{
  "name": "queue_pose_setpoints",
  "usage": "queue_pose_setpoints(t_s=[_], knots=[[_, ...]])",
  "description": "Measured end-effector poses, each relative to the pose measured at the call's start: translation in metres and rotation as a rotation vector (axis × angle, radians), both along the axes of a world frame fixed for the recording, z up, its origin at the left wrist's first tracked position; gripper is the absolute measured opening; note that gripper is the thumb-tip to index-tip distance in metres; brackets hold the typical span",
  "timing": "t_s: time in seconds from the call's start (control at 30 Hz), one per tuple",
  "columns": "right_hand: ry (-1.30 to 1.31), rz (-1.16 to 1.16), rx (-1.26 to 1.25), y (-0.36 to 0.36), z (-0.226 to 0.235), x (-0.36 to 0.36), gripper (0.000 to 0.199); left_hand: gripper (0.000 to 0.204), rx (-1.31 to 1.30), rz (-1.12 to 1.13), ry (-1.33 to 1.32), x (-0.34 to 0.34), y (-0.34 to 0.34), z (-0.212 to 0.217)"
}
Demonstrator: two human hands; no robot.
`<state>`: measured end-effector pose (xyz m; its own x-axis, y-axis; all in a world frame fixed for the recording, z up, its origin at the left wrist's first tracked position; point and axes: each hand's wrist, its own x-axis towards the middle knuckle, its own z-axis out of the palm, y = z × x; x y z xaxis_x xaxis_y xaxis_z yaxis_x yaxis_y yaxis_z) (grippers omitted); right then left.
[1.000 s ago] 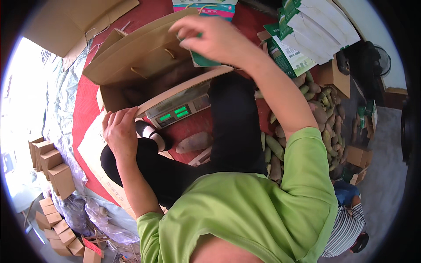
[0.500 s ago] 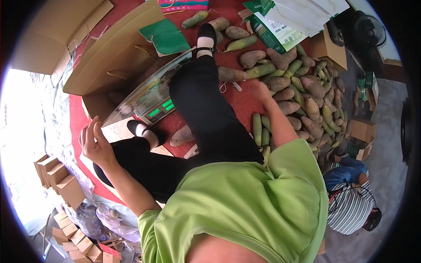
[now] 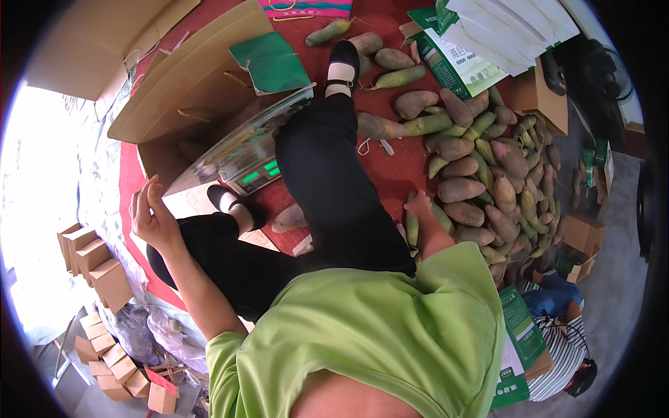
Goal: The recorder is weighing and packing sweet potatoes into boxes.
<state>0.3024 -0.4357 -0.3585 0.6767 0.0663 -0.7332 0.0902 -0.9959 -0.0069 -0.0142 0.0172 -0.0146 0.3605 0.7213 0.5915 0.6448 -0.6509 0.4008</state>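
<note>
My left hand (image 3: 155, 217) is raised at the near left corner of an upright brown carton (image 3: 202, 83), loosely curled with fingers apart. Its fingertips are close to the carton's glossy side panel (image 3: 240, 136); whether they touch it I cannot tell. Beside the panel is a scale (image 3: 255, 178) with lit green displays. My right hand (image 3: 419, 203) is over the near left edge of a heap of long radishes (image 3: 461, 189), some green, some brownish pink. Just under its fingers lies a green radish (image 3: 412, 228); the hand appears to hold nothing.
My legs stretch over the red mat (image 3: 390, 164). Loose radishes lie by my far shoe (image 3: 343, 66). Green-and-white cartons (image 3: 456, 59) stand at the far right. A person in a striped top (image 3: 561, 348) is bent over at the lower right. Small brown boxes (image 3: 111, 285) stand at left.
My right hand has drawn back toward me, from above the mat to the heap's near edge. My left hand's fingers have curled a little. A green carton now shows at lower right.
</note>
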Motion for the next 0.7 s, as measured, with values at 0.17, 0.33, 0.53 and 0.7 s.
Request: queue_pose_setpoints(t_s=[0.17, 0.33, 0.53, 0.7], knots=[[0.059, -0.003, -0.08, 0.018, 0.006, 0.012, 0.096, 0.017, -0.041, 0.034, 0.002, 0.004, -0.002, -0.001], [0.059, 0.111, -0.079, 0.026, 0.01, 0.003, 0.086, 0.018, -0.034, 0.074, 0.052, 0.002, -0.006, 0.005], [0.024, 0.248, 0.15, 0.019, -0.02, -0.013, 0.066, 0.017, -0.044, 0.038, 0.059, 0.01, -0.003, 0.004], [0.088, 0.326, 0.029, 0.051, 0.003, -0.045, 0.063, 0.014, 0.009, -0.004, 0.063, 0.009, -0.004, 0.005]])
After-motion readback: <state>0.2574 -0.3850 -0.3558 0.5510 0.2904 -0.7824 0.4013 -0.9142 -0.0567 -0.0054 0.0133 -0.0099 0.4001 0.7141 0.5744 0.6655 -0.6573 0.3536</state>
